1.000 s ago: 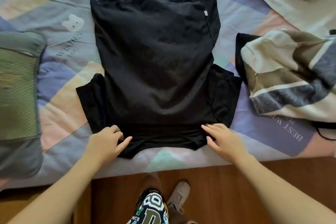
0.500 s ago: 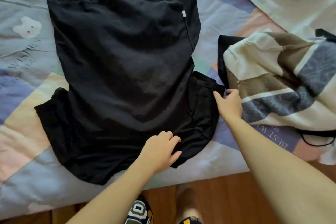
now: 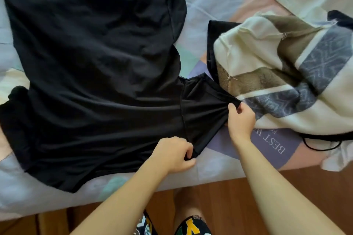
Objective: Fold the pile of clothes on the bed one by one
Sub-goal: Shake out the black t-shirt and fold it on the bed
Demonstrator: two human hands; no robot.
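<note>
Pinching the sleeve [image 3: 204,107] of the black shirt [image 3: 95,63] at two spots — my right hand [image 3: 241,120] nips its cuff edge, my left hand [image 3: 172,155] nips its lower corner near the hem. The shirt lies flat on the bed [image 3: 215,5], just beside the striped pile [image 3: 286,74]. Thin, limp and likely slippery, it should weigh little but sag and wrinkle — hems and seams look like the surest places to take hold.
</note>
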